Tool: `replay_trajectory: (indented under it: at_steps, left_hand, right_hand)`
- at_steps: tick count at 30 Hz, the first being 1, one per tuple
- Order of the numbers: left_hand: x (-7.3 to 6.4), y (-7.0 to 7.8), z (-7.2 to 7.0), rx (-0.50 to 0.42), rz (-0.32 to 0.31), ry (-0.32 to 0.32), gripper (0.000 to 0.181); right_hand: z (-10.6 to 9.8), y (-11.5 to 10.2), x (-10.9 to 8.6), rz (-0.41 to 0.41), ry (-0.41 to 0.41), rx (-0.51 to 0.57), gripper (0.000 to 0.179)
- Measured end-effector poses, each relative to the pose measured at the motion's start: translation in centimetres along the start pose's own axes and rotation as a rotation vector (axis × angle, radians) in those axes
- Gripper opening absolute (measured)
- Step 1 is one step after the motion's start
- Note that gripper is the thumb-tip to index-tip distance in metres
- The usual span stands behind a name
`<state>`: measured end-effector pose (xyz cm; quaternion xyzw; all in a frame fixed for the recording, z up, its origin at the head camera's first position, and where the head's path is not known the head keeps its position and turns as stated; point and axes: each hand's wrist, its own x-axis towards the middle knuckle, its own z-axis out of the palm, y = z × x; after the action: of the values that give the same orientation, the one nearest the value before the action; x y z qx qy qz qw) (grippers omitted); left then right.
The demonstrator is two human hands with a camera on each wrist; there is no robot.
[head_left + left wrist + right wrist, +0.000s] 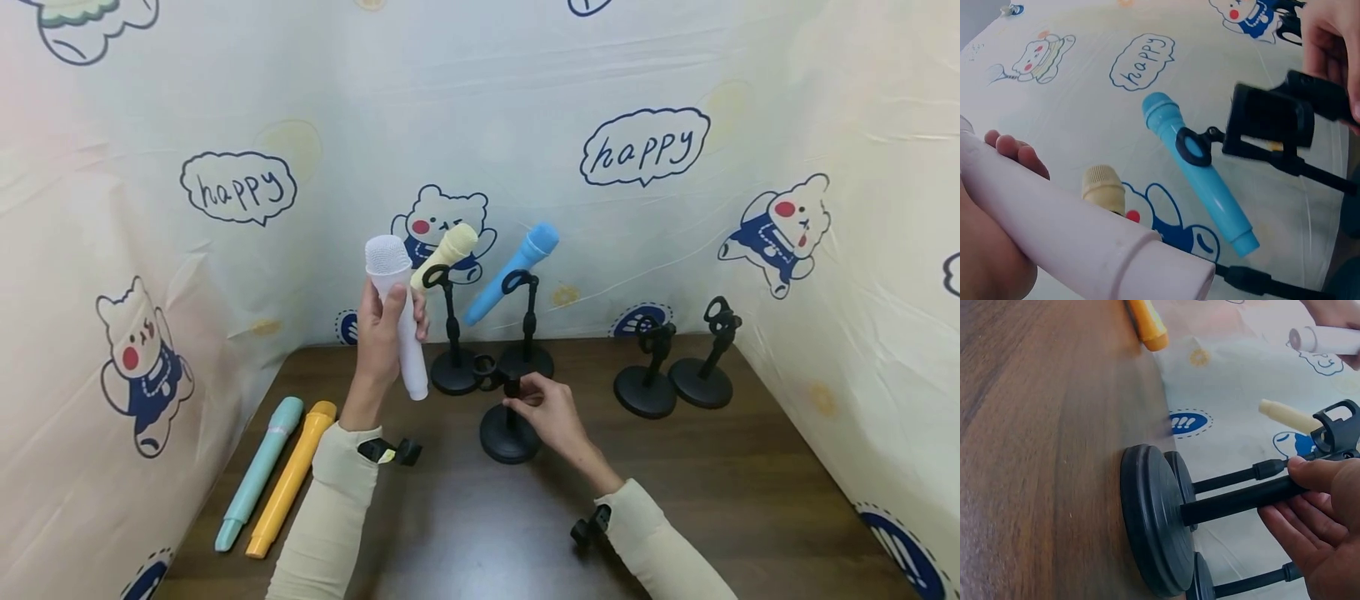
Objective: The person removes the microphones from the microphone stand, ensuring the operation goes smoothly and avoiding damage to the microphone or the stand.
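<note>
My left hand grips a white microphone around its handle, head up and tilted, above the table. In the left wrist view the white microphone's lower end points toward the stands. My right hand pinches the upper pole of a black microphone stand, thumb on one side and fingers on the other. The right wrist view shows that stand's round base on the table and its ring clip just above the hand. The white microphone is apart from the clip.
Behind, a cream microphone and a blue microphone sit slanted in two black stands. Two more stands are at the right. A mint microphone and a yellow microphone lie at the left of the brown table. A printed cloth hangs behind.
</note>
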<state>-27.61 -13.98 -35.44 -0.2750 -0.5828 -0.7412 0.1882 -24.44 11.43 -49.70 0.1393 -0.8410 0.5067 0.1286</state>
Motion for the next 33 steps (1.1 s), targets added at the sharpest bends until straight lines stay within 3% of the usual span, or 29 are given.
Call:
replay_trajectory:
  at_steps: [11,24,33]
  left_hand:
    - [-1.1,0.0,-1.3,0.101,-0.081,-0.001,0.035]
    - [-3.2,-0.9,-3.3,0.301,-0.195,-0.036,0.032]
    - [-5.1,-1.8,-5.8,0.467,-0.371,-0.045,0.038]
  right_hand:
    - [-1.2,0.4,-0.1,-0.007,0.021,0.041,0.019]
    - [-3.6,0.5,-0.3,0.002,0.038,0.001,0.02]
    - [-5.2,0.7,-0.2,-0.004,0.065,-0.035,0.019]
